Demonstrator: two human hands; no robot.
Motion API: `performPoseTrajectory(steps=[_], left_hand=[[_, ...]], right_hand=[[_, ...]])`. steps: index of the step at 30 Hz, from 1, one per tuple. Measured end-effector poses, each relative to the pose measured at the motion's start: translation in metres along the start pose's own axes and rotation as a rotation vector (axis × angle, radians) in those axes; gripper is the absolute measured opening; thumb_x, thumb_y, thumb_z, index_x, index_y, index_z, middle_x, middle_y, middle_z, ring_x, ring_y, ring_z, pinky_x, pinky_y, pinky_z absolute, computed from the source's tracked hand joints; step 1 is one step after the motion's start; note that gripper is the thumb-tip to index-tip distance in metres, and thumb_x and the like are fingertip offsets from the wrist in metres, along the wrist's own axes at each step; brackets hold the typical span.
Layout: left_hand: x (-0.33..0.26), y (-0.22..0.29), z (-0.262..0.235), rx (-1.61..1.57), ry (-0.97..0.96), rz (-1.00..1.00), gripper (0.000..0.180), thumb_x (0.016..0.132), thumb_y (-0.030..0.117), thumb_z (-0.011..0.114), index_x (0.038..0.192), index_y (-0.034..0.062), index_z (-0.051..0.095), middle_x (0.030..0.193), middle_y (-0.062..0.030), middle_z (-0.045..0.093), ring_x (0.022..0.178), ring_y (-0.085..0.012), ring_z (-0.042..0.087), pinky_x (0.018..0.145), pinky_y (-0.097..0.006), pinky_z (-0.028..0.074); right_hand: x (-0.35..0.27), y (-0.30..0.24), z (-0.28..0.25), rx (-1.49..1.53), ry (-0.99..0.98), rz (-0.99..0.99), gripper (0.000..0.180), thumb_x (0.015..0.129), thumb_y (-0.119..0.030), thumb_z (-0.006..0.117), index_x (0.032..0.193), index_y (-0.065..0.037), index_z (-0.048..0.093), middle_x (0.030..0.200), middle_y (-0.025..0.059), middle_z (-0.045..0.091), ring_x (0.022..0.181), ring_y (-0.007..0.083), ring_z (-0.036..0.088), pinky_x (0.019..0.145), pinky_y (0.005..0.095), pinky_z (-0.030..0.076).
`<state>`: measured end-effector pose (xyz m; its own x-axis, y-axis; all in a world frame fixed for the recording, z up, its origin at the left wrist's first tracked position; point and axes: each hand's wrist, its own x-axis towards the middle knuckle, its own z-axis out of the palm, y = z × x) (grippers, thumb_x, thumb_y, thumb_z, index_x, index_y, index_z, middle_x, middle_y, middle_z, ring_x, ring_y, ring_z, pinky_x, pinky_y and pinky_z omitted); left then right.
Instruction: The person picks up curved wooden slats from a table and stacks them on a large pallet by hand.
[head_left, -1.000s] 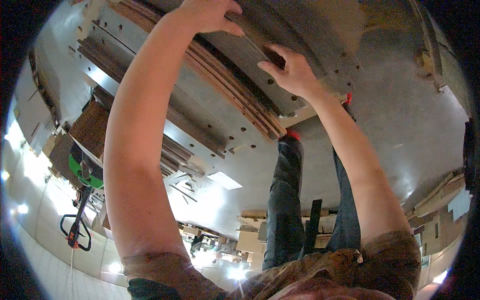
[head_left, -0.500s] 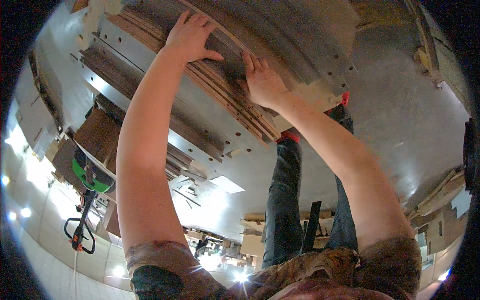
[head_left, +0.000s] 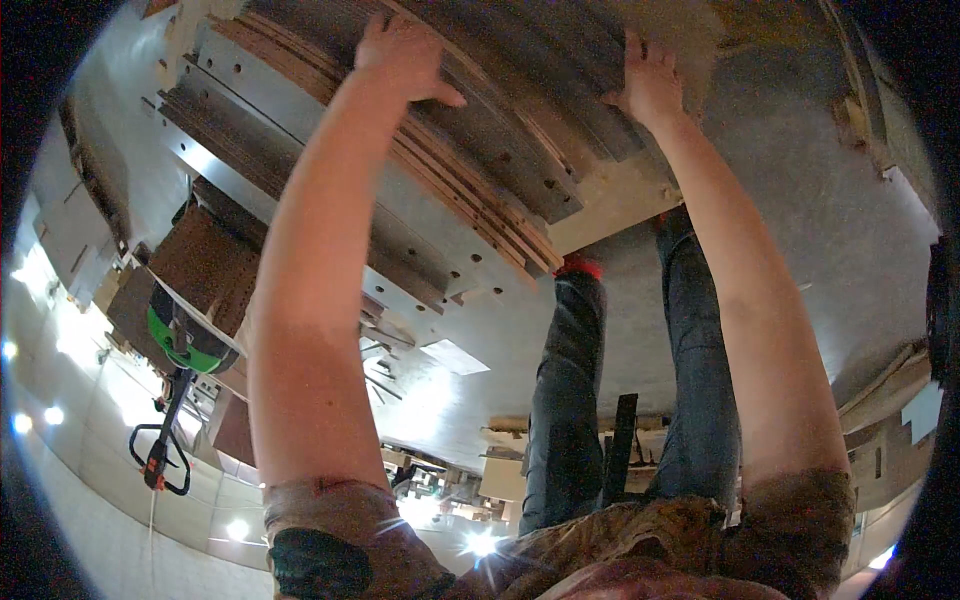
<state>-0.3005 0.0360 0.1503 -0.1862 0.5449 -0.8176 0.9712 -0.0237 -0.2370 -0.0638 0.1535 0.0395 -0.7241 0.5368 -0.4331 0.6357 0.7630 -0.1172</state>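
My left hand lies on the far part of a long dark board, fingers stretched forward and thumb held out to the side. Small holes show near this board's closer end. Beside it on the left runs a stack of thin brown boards, their layered edges facing me. Farther right, my right hand is open with fingers apart, at the right edge of more dark boards. Whether its fingertips press on a board is hard to tell. A pale tan sheet sticks out beneath the board ends.
Grey boards with holes lie left of the stack. A green and black tool with a loop handle is at the left, near a brown box. My legs stand close to the boards. A white sheet lies on the grey floor.
My right hand has left the brown stack and moved right. My left hand has shifted slightly right. A board end with holes now shows farther left, close to the stack.
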Motion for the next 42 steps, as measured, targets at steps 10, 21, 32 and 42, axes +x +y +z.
performPoseTrajectory(steps=[10, 21, 32, 42], left_hand=[[0.122, 0.207, 0.092, -2.097, -0.063, -0.754, 0.050, 0.077, 0.023, 0.054, 0.119, -0.0033, 0.045, 0.115, -0.0194, 0.054, 0.106, -0.0360, 0.051, 0.085, -0.040, 0.043], [0.091, 0.224, 0.045, -2.476, 0.207, -0.924, 0.072, 0.085, 0.047, 0.049, 0.136, 0.0039, 0.024, 0.138, -0.0191, 0.029, 0.125, -0.0354, 0.033, 0.101, -0.043, 0.030], [0.079, 0.213, 0.036, -2.838, 0.228, -0.648, 0.061, 0.090, 0.051, 0.035, 0.130, 0.0052, 0.031, 0.124, -0.0128, 0.041, 0.111, -0.0304, 0.041, 0.089, -0.041, 0.035], [0.073, 0.228, 0.043, -2.870, 0.390, -0.714, 0.055, 0.088, 0.039, 0.051, 0.130, 0.0090, 0.031, 0.121, -0.0109, 0.048, 0.105, -0.0289, 0.048, 0.083, -0.044, 0.044]], right_hand=[[-0.006, -0.001, 0.030, 0.133, 0.032, -0.006, 0.101, 0.064, -0.053, 0.071, 0.135, 0.000, 0.021, 0.131, 0.0239, 0.033, 0.120, 0.0411, 0.033, 0.098, 0.0488, 0.032], [0.010, 0.035, 0.020, 0.504, -0.031, -0.203, 0.067, 0.069, -0.053, 0.067, 0.109, 0.000, 0.056, 0.103, 0.0194, 0.060, 0.098, 0.0341, 0.057, 0.083, 0.0393, 0.045], [0.029, 0.012, 0.015, 0.790, -0.089, -0.090, 0.064, 0.077, -0.049, 0.061, 0.114, 0.002, 0.052, 0.107, 0.0213, 0.058, 0.099, 0.0274, 0.058, 0.082, 0.0338, 0.045], [0.020, -0.016, 0.016, 0.872, -0.273, 0.000, 0.072, 0.078, -0.054, 0.054, 0.125, 0.000, 0.043, 0.122, 0.0242, 0.048, 0.110, 0.0397, 0.048, 0.094, 0.0405, 0.038]])
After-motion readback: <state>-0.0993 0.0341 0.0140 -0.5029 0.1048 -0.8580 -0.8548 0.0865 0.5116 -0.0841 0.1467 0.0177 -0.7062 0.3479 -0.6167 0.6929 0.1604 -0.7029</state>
